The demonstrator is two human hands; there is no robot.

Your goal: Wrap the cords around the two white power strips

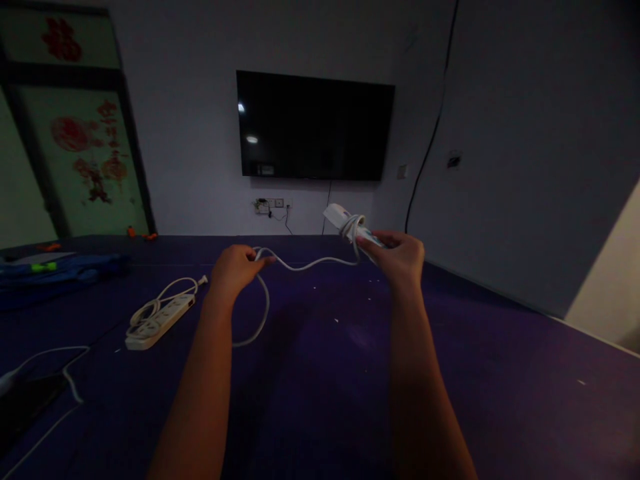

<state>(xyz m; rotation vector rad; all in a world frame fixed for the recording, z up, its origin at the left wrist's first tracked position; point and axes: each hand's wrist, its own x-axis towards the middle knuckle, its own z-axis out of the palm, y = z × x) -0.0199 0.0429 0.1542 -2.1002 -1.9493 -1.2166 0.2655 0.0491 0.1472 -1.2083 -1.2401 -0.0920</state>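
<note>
My right hand (400,259) is closed around one end of a white power strip (336,215), raised above the purple surface and tilted up to the left. Several turns of white cord (320,261) wrap the strip's middle. From there the cord sags across to my left hand (234,272), whose thumb and fingers pinch it. Beyond that pinch, a loose loop of cord curves down and passes behind my left forearm. The strip's sockets cannot be made out.
Left of my forearm, another white power strip (163,325) lies with its cord coiled on top. A dark flat object (30,407) and a thin white cable (73,383) are at lower left. Blue cloth (85,270) lies farther back. A television (315,127) hangs on the wall.
</note>
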